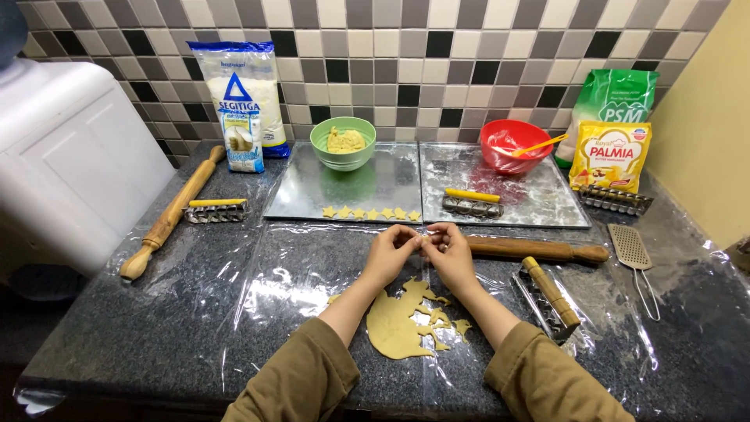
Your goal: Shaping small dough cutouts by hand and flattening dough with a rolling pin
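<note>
Two hands meet at the middle of the dark stone tabletop, fingertips pinched together over a small item too small to identify. Left hand and right hand are both curled nearly closed, touching each other at the fingertips; whether either grips anything cannot be told. Olive sleeves cover both forearms.

Just below the hands lies a flat sheet of yellow dough with star-shaped holes cut from its right side, resting on clear plastic film that covers the tabletop. Loose dough scraps lie at its right edge.

Beyond the hands, two metal baking trays sit side by side. Left tray carries a row of dough stars along its near edge and a green bowl with dough in it. Right tray holds a red bowl with an orange spoon, and a metal cutter with a yellow handle.

A rolling pin lies just behind the right hand. A second rolling pin lies far left, tilted, beside another yellow-handled cutter. A wooden-handled cutter sits right of the dough; a small grater lies further right. Bags of flour and other packets stand against the tiled wall.
</note>
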